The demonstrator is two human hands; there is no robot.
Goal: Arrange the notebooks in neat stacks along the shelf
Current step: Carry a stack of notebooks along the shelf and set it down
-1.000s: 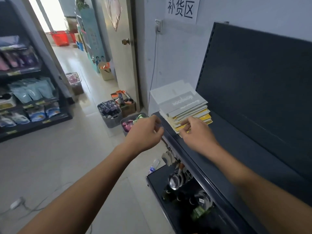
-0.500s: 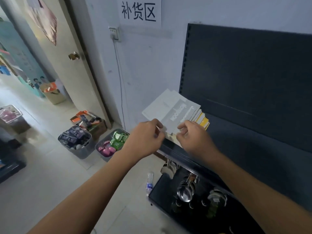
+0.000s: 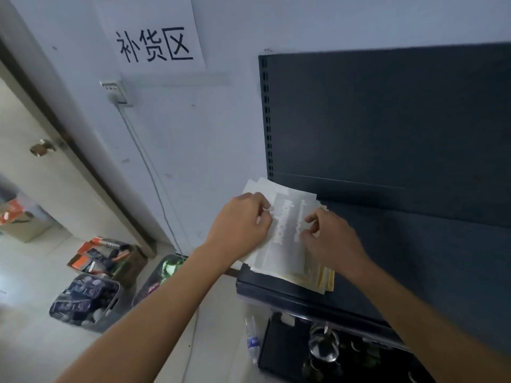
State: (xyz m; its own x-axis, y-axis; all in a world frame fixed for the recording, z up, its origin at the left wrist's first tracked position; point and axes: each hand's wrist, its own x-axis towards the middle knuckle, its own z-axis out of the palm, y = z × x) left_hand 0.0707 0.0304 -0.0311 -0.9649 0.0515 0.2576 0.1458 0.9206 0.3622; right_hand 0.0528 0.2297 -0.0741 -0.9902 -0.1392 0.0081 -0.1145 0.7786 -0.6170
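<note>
Your left hand point(image 3: 243, 222) and right hand point(image 3: 329, 236) pinch, seemingly, the top notebook point(image 3: 287, 233), its long axis running away from you along the skewed stack point(image 3: 318, 275).

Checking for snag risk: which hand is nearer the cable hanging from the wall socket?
Left. The left hand sits at the notebook stack's wall-side edge, nearer the cable; the right hand is farther off.

Dark shelf point(image 3: 431, 261) under untidy notebook stack point(image 3: 290, 244).
</note>
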